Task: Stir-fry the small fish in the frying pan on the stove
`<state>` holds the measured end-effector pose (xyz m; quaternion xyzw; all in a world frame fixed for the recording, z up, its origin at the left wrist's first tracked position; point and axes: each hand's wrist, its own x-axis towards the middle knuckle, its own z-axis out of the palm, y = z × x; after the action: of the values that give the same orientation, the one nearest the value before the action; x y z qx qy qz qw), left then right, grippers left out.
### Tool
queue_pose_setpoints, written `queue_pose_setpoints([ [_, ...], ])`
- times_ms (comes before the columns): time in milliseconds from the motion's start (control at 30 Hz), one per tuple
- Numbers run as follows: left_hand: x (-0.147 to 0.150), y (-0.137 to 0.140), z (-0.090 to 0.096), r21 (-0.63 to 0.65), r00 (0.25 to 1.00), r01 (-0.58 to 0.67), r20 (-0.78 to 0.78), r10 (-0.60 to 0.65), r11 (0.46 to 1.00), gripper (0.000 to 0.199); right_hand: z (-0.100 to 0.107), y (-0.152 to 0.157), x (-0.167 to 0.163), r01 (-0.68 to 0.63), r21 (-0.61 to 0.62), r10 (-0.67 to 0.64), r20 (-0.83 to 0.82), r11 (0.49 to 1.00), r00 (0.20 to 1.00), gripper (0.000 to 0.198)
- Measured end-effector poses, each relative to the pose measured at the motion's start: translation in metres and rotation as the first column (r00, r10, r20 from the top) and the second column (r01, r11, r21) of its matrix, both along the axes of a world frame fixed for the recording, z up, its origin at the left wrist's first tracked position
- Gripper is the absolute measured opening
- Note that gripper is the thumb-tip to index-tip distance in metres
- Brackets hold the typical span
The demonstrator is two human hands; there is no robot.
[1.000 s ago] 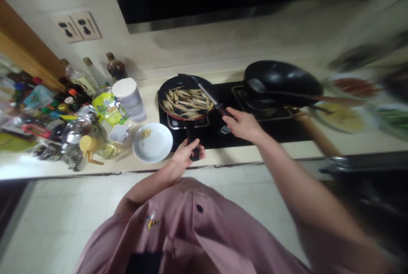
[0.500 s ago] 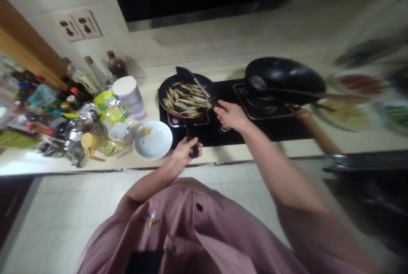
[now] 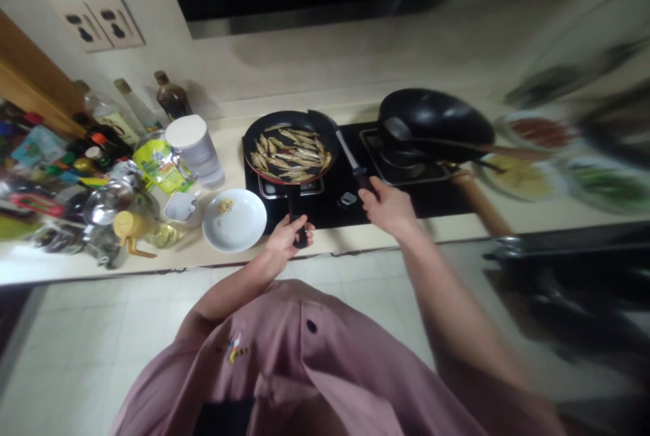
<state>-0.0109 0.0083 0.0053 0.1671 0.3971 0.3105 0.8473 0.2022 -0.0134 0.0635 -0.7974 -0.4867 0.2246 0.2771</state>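
My left hand (image 3: 288, 234) is closed around the black handle of a frying pan (image 3: 248, 148) on the left burner. Several small browned fish (image 3: 297, 151) lie spread across the pan's dark base. In my right hand (image 3: 390, 206) is a spatula (image 3: 349, 149), gripped by its dark handle. Its black blade reaches up to the pan's far right rim; whether it touches the rim I cannot tell. A white plate (image 3: 238, 229) with a little chopped pale food sits left of the pan handle.
A black wok (image 3: 437, 114) stands on the right burner, its wooden handle (image 3: 482, 206) jutting toward me. Plates of sliced food (image 3: 528, 175) are at the right. Bottles, jars, a white-lidded container (image 3: 196, 151) and a yellow-topped oil jug (image 3: 135, 229) crowd the left counter.
The spatula has swung from over the fish to the pan's right rim, as my right hand moved right and down. My left hand keeps its hold on the pan handle. The view has shifted slightly.
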Motion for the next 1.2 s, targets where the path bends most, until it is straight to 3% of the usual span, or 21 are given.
queue_pose_setpoints([
  [100,-0.001,0.0,0.002,0.01,1.0,0.007,0.01,-0.008,1.0,0.03,0.0,-0.011,-0.01,0.014,-0.064,0.003,0.255,0.998,0.967,0.042],
  [167,-0.001,0.001,0.002,0.01,1.0,0.011,0.006,-0.011,1.0,0.03,-0.001,-0.013,-0.018,0.012,-0.097,0.018,0.299,0.995,0.954,0.043],
  [400,0.001,0.002,0.0,-0.012,1.0,0.009,0.004,-0.009,1.0,0.026,-0.002,-0.017,-0.025,-0.019,-0.092,0.031,0.14,0.996,0.99,0.051],
  [600,0.0,0.001,0.005,-0.004,1.0,0.005,-0.001,-0.005,1.0,0.026,0.001,-0.014,-0.025,0.02,-0.113,0.011,0.267,0.993,0.964,0.049],
  [733,0.0,0.0,0.006,-0.003,1.0,0.005,0.024,-0.005,1.0,0.028,-0.005,-0.014,-0.028,0.008,-0.103,0.015,0.219,0.995,0.976,0.052],
  [900,0.0,-0.001,0.01,-0.019,0.999,0.009,0.032,-0.008,1.0,0.025,0.002,-0.039,-0.017,-0.022,0.006,0.021,0.167,1.0,0.986,0.057],
  [1067,-0.002,-0.003,0.013,-0.003,0.999,0.004,0.033,-0.003,1.0,0.025,0.016,-0.07,-0.004,-0.009,-0.1,0.023,0.137,0.995,0.99,0.061],
  [1200,-0.001,-0.002,0.007,-0.015,1.0,-0.002,0.022,0.002,1.0,0.024,0.009,-0.067,-0.003,-0.004,-0.108,0.019,0.139,0.994,0.99,0.058],
])
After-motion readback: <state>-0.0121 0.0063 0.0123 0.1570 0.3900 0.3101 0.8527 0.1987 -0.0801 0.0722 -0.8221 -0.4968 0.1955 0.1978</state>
